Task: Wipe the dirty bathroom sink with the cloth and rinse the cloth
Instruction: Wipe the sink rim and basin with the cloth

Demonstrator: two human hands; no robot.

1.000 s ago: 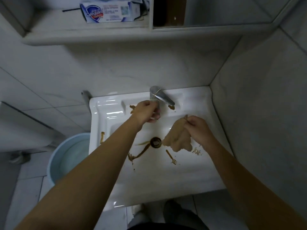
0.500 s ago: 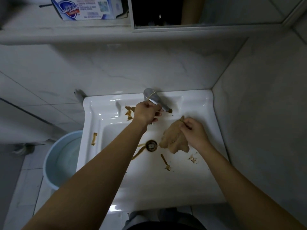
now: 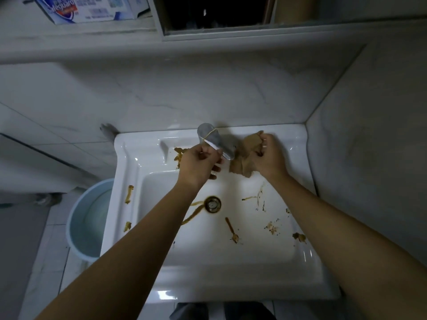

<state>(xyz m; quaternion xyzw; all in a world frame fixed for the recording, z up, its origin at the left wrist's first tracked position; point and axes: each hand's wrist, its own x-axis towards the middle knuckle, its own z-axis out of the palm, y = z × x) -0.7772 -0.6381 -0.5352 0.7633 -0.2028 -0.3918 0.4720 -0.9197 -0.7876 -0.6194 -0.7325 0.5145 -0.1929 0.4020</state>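
Observation:
The white sink [image 3: 231,282] carries brown smears around the drain [image 3: 212,204], on its left rim and on the right side of the basin. My left hand [image 3: 198,161] grips the metal faucet [image 3: 211,140] at the sink's back. A crumpled tan cloth [image 3: 247,158] sits just right of the faucet on the back ledge, bunched in the fingers of my right hand [image 3: 269,155].
A pale blue bucket [image 3: 76,227] stands on the floor left of the sink. Tiled walls close in behind and on the right. A shelf above holds a soap box [image 3: 85,9], beside a mirror frame [image 3: 217,34].
My right hand has lifted the cloth out of the basin up to the back ledge beside the faucet. My left hand stays on the faucet. The camera has moved closer.

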